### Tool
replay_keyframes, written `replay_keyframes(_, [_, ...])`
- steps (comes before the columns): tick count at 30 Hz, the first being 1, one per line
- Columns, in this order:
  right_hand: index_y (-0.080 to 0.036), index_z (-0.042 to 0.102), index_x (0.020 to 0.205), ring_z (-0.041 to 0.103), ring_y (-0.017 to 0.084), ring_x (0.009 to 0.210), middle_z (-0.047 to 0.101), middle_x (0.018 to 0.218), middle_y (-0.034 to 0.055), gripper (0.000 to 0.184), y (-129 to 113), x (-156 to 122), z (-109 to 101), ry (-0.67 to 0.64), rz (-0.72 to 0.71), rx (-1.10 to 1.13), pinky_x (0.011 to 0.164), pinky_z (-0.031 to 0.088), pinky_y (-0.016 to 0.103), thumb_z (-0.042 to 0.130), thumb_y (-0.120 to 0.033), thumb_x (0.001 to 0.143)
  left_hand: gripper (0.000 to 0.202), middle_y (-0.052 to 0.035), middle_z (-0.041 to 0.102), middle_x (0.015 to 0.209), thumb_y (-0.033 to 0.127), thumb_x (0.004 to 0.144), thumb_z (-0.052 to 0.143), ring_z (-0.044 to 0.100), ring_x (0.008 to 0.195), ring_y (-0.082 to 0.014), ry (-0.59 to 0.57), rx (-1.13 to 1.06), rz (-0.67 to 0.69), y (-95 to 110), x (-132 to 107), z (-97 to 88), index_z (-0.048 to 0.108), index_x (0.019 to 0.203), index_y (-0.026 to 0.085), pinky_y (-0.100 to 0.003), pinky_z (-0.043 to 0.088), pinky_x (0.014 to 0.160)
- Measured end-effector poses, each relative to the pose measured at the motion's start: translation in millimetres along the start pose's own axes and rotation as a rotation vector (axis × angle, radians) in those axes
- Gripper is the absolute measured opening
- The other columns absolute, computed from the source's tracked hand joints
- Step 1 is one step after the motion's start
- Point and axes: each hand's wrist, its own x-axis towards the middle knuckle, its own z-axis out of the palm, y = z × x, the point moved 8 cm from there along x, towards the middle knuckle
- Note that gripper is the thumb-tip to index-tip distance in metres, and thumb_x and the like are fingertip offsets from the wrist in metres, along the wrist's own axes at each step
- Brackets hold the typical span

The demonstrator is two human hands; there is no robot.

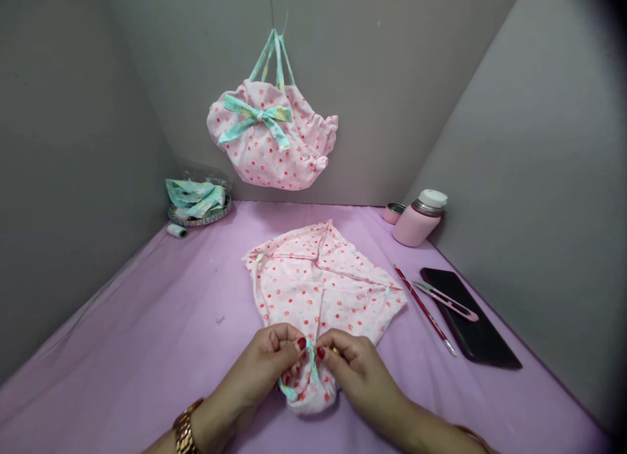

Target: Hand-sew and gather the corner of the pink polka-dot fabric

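A pink fabric piece with red dots (321, 281) lies spread on the purple cloth-covered table (147, 323). Its near end is bunched up between my hands. My left hand (267, 366) and my right hand (350, 362) both pinch that bunched near edge, fingers closed, thumbs almost touching over a thin teal strip (312, 369) that runs through the fabric. A gold watch (186, 431) sits on my left wrist. A finished pink dotted bag with a teal bow (272, 137) hangs on the back wall above the table.
A tray of teal fabric strips (198, 202) and a small thread spool (176, 230) sit at the back left. At the right are a pink flask (420, 219), a small pink lid (392, 212), a red pencil (424, 310), thread snips (448, 300) and a black phone (470, 320).
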Motion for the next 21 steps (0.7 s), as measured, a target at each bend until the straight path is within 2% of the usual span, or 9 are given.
replay_keyframes(6, [-0.016, 0.060, 0.080, 0.057, 0.013, 0.069, 0.062, 0.074, 0.0027, 0.020, -16.5, -2.9, 3.4, -0.006, -0.128, -0.128, 0.064, 0.040, 0.021, 0.041, -0.019, 0.087, 0.030, 0.0048, 0.050, 0.043, 0.038, 0.061, 0.071, 0.038, 0.037, -0.0039, -0.031, -0.040, -0.015, -0.8, -1.6, 3.1, 0.057, 0.065, 0.012, -0.017, 0.026, 0.041])
replay_keyframes(12, [-0.016, 0.053, 0.082, 0.052, 0.012, 0.064, 0.058, 0.072, 0.0011, 0.015, -15.9, -1.7, 7.4, -0.085, -0.084, -0.232, 0.060, 0.039, 0.020, 0.039, -0.019, 0.088, 0.027, 0.0046, 0.050, 0.044, 0.035, 0.063, 0.071, 0.038, 0.038, -0.0036, -0.009, -0.102, -0.003, 0.9, -3.2, 0.8, 0.058, 0.065, 0.012, -0.017, 0.025, 0.041])
replay_keyframes(15, [-0.016, 0.056, 0.080, 0.052, 0.012, 0.068, 0.059, 0.075, 0.0013, 0.019, -16.8, -1.7, 8.2, -0.141, -0.104, -0.242, 0.063, 0.039, 0.020, 0.039, -0.015, 0.087, 0.028, 0.0046, 0.050, 0.045, 0.036, 0.063, 0.072, 0.038, 0.039, -0.0034, -0.003, -0.071, 0.000, 1.4, -2.8, -0.7, 0.059, 0.066, 0.011, -0.016, 0.026, 0.041])
replay_keyframes(18, [-0.016, 0.059, 0.077, 0.052, 0.011, 0.066, 0.059, 0.071, 0.0000, 0.021, -13.3, -0.1, 3.5, -0.137, -0.096, -0.215, 0.061, 0.038, 0.019, 0.040, -0.013, 0.086, 0.028, 0.0046, 0.051, 0.045, 0.037, 0.065, 0.070, 0.039, 0.038, -0.0030, -0.021, -0.045, -0.002, 0.2, -2.4, -0.8, 0.058, 0.067, 0.012, -0.016, 0.026, 0.041])
replay_keyframes(21, [-0.017, 0.063, 0.082, 0.054, 0.011, 0.065, 0.061, 0.072, -0.0007, 0.022, -7.2, 1.3, 1.4, -0.150, -0.073, -0.183, 0.061, 0.038, 0.019, 0.042, -0.014, 0.086, 0.027, 0.0048, 0.051, 0.045, 0.037, 0.068, 0.068, 0.039, 0.038, -0.0030, -0.028, -0.034, -0.002, -0.8, -2.5, -0.8, 0.057, 0.068, 0.012, -0.016, 0.025, 0.041])
